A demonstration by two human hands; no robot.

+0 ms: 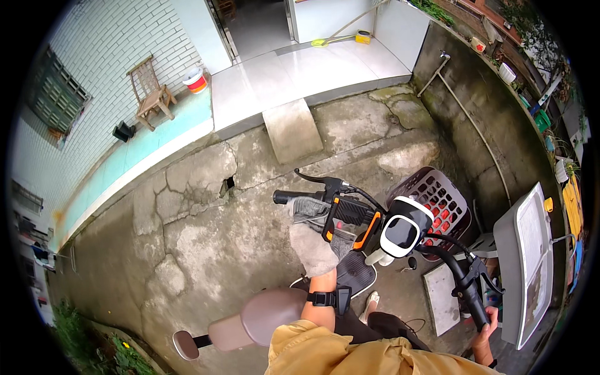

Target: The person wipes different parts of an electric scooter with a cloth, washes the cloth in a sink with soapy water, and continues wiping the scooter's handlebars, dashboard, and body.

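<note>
I am astride an electric scooter with a white-rimmed dashboard point(400, 231) and a brown seat point(275, 312). My left hand point(312, 240), in what looks like a grey cloth glove, is beside the left handlebar grip point(286, 197). Its thumb side and finger side lie about the edges of a black and orange ribbed box point(353, 219), whose exact kind I cannot make out. Part of the fingers is hidden. At the lower right, my bare right hand point(486, 325) is wrapped round the end of the black right handlebar grip point(474, 306).
A plastic basket point(464, 197) with red things inside sits ahead of the dashboard. On the right stands a grey washbasin point(528, 269) near a wall. Ahead, a small ramp point(292, 131) leads to a tiled step. A wooden chair point(150, 94) and bucket point(195, 81) stand left.
</note>
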